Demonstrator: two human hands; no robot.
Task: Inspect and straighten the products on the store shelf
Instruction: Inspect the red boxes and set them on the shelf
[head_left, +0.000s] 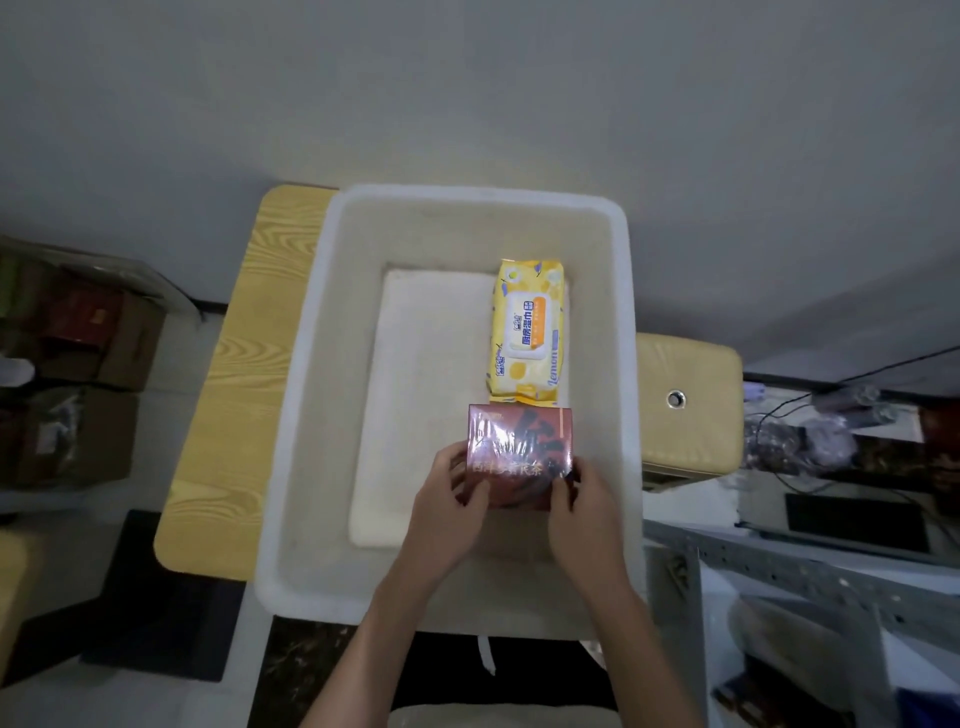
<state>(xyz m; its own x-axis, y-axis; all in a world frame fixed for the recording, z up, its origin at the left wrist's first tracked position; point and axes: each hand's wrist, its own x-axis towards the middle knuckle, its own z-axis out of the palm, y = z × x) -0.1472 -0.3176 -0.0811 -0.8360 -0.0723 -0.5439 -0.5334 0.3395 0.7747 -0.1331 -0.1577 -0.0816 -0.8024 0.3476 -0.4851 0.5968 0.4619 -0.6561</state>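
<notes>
Yellow wipes pack (527, 332) reads "lemon"; both hands grip red box (519, 441).

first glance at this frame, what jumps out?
The bright yellow wet-wipes pack lies lengthwise on the floor of the big white plastic tub, right of its middle. Just nearer the camera, the left hand and right hand grip the near corners of a dark red shrink-wrapped box, whose far edge appears to meet the pack. The tub sits on a light wood-grain table.
</notes>
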